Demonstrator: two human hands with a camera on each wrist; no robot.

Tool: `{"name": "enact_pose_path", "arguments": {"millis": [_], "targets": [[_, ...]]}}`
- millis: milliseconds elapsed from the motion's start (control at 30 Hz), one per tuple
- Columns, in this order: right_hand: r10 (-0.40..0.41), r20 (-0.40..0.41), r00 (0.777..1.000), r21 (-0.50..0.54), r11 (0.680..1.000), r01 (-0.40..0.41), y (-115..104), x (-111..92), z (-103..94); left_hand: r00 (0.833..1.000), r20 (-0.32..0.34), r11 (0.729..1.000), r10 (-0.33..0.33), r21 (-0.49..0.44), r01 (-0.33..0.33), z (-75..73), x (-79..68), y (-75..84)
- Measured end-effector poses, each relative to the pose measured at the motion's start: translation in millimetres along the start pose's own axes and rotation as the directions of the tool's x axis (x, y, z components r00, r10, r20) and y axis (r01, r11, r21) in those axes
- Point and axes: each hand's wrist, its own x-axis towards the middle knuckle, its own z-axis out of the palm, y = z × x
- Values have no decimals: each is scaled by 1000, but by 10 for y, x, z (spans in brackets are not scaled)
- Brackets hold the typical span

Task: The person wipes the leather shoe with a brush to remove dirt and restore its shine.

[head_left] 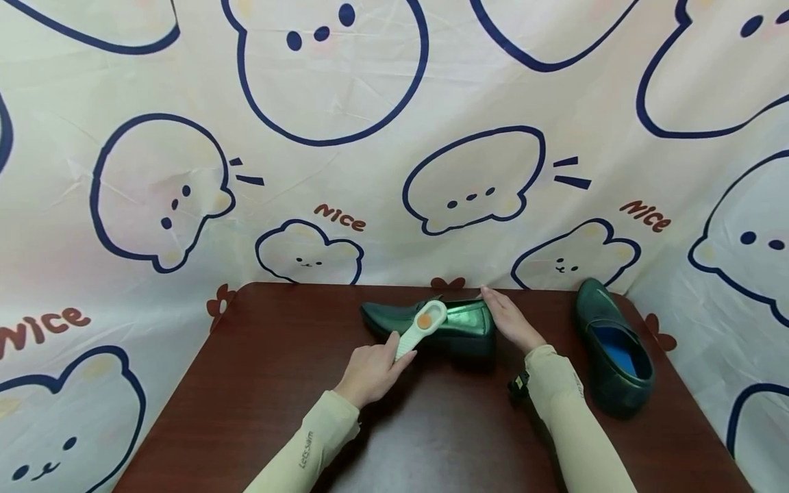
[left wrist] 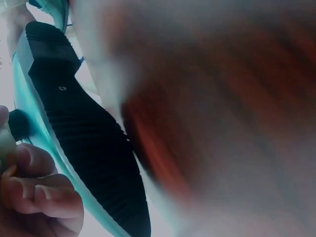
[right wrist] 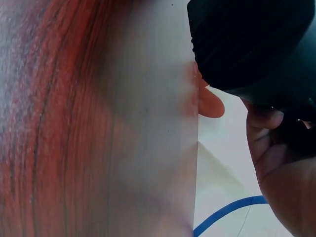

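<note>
Right hand [head_left: 513, 322] and left hand [head_left: 372, 371], both over counter [head_left: 265, 383] | green shoe [head_left: 470, 320]: heel held by right hand, the nearer one; extends leftward from it, long axis crosswise, toe ahead of left hand | other shoe [head_left: 616, 349]: right of right hand | pale tool [head_left: 419, 332]: gripped by left hand, against shoe's near side

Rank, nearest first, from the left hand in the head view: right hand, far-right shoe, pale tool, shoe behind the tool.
1. Pale tool: gripped in the left hand.
2. Shoe behind the tool: just beyond that hand.
3. Right hand: at that shoe's heel.
4. Far-right shoe: standing apart.
</note>
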Motion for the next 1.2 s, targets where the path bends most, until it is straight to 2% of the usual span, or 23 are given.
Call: {"name": "enact_pose_path", "arguments": {"millis": [200, 400, 533, 733, 933, 1067, 1200], "targets": [[4, 12, 1000, 3, 1000, -4, -20, -8, -10, 1000, 11, 999, -26, -23, 26, -16, -119, -91], [21, 18, 1000, 14, 1000, -22, -25, -25, 19, 997, 57, 998, -55, -23, 56, -26, -175, -140], [2, 15, 1000, 12, 1000, -2, -26, -9, 17, 996, 60, 998, -58, -25, 60, -26, -188, -170], [16, 17, 1000, -11, 1000, -16, -44, -19, 5, 996, 72, 997, -61, -48, 64, -32, -239, -208], [20, 22, 1000, 1, 1000, -20, -22, -8, -1, 993, 75, 994, -91, -60, 96, -38, -352, -317], [34, 29, 999, 19, 999, -34, 0, -16, 6, 985, 73, 985, -155, -60, 159, -60, -471, -490], [20, 24, 1000, 27, 999, -21, 1, -19, 13, 968, 86, 967, -236, -79, 242, -111, -555, -660]]}}
